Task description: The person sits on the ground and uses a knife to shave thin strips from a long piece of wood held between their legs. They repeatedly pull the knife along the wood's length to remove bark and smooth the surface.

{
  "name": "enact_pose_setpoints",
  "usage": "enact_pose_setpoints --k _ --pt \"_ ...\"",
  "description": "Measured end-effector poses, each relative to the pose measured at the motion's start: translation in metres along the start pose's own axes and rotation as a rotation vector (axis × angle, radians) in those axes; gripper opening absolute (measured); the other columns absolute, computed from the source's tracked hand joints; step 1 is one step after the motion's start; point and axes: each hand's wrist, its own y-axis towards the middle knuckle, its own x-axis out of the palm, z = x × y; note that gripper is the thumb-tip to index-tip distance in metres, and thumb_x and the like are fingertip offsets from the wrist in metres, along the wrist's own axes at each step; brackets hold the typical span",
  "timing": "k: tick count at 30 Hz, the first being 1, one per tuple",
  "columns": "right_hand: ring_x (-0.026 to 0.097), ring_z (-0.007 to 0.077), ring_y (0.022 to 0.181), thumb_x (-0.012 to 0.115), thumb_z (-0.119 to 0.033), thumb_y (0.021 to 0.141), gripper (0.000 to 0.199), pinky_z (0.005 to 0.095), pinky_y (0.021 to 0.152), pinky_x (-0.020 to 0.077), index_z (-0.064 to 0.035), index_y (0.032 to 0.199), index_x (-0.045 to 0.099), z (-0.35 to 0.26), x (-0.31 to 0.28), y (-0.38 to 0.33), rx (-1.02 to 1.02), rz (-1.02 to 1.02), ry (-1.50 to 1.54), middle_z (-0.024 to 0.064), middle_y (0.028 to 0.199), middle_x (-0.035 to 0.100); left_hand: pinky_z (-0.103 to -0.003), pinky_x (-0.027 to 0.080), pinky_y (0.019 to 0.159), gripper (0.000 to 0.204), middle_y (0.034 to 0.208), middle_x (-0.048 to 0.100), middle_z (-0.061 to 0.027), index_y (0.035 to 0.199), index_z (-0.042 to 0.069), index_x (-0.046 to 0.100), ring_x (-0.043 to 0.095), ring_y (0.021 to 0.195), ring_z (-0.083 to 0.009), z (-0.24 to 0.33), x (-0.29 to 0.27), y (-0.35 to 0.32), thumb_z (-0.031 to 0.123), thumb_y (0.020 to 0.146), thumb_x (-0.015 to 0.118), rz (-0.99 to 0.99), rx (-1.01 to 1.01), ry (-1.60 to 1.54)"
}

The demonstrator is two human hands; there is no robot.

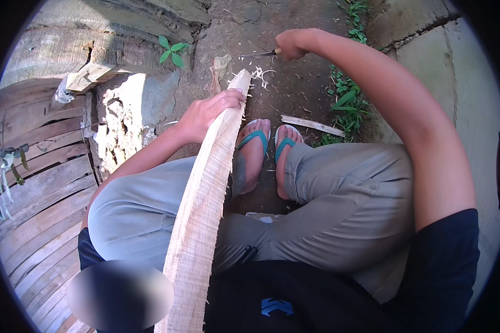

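Note:
A long pale wooden plank (203, 194) slants from the lower edge up across my left thigh, its far end cut to a taper. Its right edge is rough with splinters. My left hand (211, 114) is wrapped over the plank near the tapered end. Farther out and to the right, my right hand (294, 44) is closed round the light handle of a knife (264, 54). The thin blade points left, apart from the plank, beyond its tip. Curled wood shavings (263, 76) lie on the ground by the plank's tip.
My feet in teal-strapped flip-flops (255, 139) rest on bare soil. A split wood strip (313, 125) lies right of them. Large timber (78, 44) and a slatted bamboo wall (44, 200) stand at left. A concrete slab (439, 72) runs along the right, edged by weeds (347, 100).

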Motion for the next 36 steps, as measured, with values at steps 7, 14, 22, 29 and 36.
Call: enact_pose_setpoints --k 7,14,22,29,36 --pt "0.068 0.0277 0.078 0.049 -0.019 0.089 0.032 0.0413 0.069 0.0529 0.0032 0.098 0.070 -0.046 -0.021 -0.021 0.038 -0.180 0.051 0.0177 0.095 0.071 -0.039 0.056 0.067 0.051 0.125 0.059 -0.0066 0.114 0.014 0.049 0.065 0.104 -0.0305 -0.011 0.008 -0.013 0.029 0.073 0.076 0.075 0.015 -0.002" --pt "0.061 0.0224 0.069 0.041 -0.025 0.093 0.034 0.0381 0.066 0.0516 0.0014 0.099 0.062 -0.061 -0.016 -0.021 0.006 -0.368 0.177 0.0115 0.093 0.066 -0.038 0.057 0.066 0.050 0.125 0.059 -0.0064 0.115 0.014 0.049 0.066 0.103 -0.0298 -0.012 0.011 -0.010 0.028 0.074 0.075 0.098 0.031 0.016" --pt "0.063 0.0227 0.068 0.041 -0.017 0.090 0.030 0.0383 0.063 0.0517 0.0024 0.096 0.063 -0.065 -0.024 -0.021 0.018 -0.461 -0.059 0.0168 0.093 0.069 -0.037 0.056 0.067 0.047 0.124 0.060 -0.0063 0.116 0.015 0.049 0.065 0.103 -0.0292 -0.009 0.008 -0.010 0.024 0.077 0.074 0.099 0.018 0.001" --pt "0.057 0.0201 0.054 0.036 -0.013 0.090 0.029 0.0361 0.052 0.0504 0.0071 0.105 0.051 -0.062 -0.020 -0.026 0.130 -0.655 0.282 0.0221 0.090 0.070 -0.036 0.057 0.071 0.042 0.120 0.061 -0.0063 0.115 0.014 0.049 0.065 0.103 -0.0284 -0.007 0.005 -0.008 0.020 0.079 0.071 0.115 0.038 0.024" --pt "0.060 0.0196 0.056 0.036 -0.022 0.098 0.030 0.0334 0.056 0.0525 0.0054 0.104 0.049 -0.062 0.002 -0.010 0.101 -0.789 0.417 0.0207 0.089 0.071 -0.038 0.056 0.074 0.040 0.114 0.063 -0.0073 0.111 0.012 0.053 0.065 0.101 -0.0289 -0.008 0.004 -0.003 0.021 0.077 0.072 0.132 0.067 0.099"
